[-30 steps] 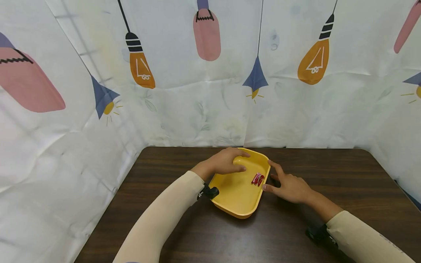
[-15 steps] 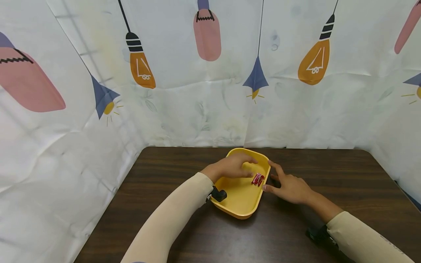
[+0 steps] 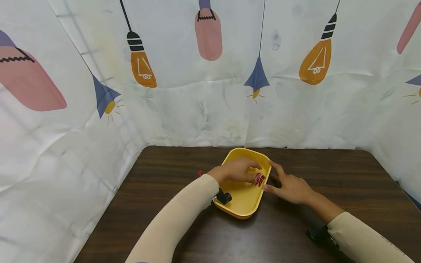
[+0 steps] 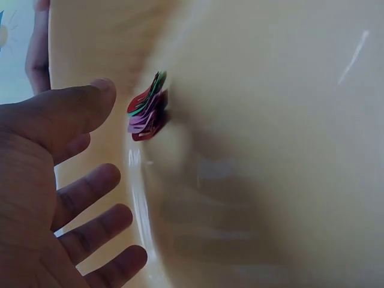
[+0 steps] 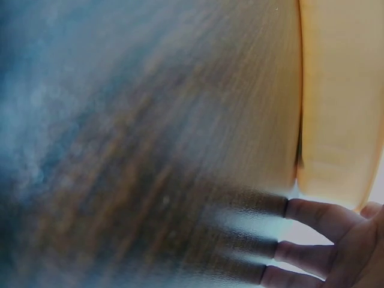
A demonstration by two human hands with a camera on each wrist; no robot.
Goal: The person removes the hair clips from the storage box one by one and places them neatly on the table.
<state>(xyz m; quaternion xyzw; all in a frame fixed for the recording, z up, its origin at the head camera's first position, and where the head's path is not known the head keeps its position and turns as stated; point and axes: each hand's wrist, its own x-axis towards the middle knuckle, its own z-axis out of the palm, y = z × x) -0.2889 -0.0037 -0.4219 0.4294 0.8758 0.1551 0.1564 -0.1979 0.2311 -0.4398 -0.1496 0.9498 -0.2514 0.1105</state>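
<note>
A yellow tray point(image 3: 241, 204) stands on the table. Inside it, by the right wall, lies a small bunch of thin red, purple and green pieces point(image 4: 147, 111), stacked tightly together; their exact kind cannot be told. My left hand point(image 3: 237, 170) hovers in the tray with fingers spread and loosely bent, its thumb just short of the bunch in the left wrist view. Along the tray's right side is my right hand point(image 3: 291, 187), thumb and index finger at the rim. Other right fingertips point(image 5: 297, 207) reach down to the tabletop in the right wrist view.
The dark wood table point(image 3: 158, 182) runs back to a printed cloth point(image 3: 184, 109). A small red thing point(image 3: 200, 173) peeks out behind my left wrist, left of the tray. A dark wrist camera point(image 3: 223, 197) on the left arm overlaps the tray's near left side.
My left hand has moved right and slightly nearer, across the tray towards the bunch. The small red thing has come into sight behind the left wrist. My right hand and the tray stay put.
</note>
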